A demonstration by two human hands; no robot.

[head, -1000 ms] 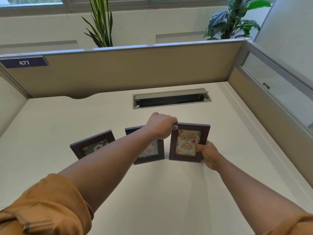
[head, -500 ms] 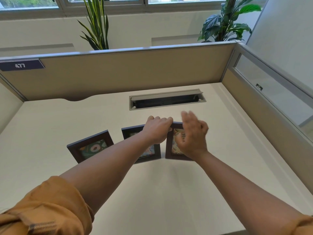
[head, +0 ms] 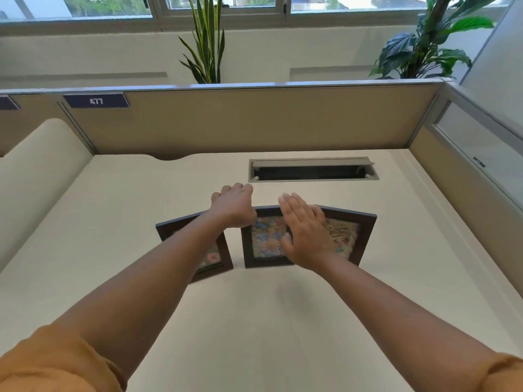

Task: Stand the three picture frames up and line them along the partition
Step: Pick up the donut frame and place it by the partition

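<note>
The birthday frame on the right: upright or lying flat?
Upright. The birthday frame stands on its bottom edge on the desk, picture facing the camera, and neither hand grips it.

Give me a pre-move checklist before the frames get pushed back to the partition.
1. All three frames upright: left frame, middle frame, birthday frame: ok.
2. Row straight and evenly turned: not ok; outer frames angle differently.
3. Frames against the partition: not ok; they stand well short of it.
4. Left hand grip on the middle frame's top: ok.
5. Right hand free: ok, open in front of the frames.
6. Open cable tray in the path: not ok.
</note>
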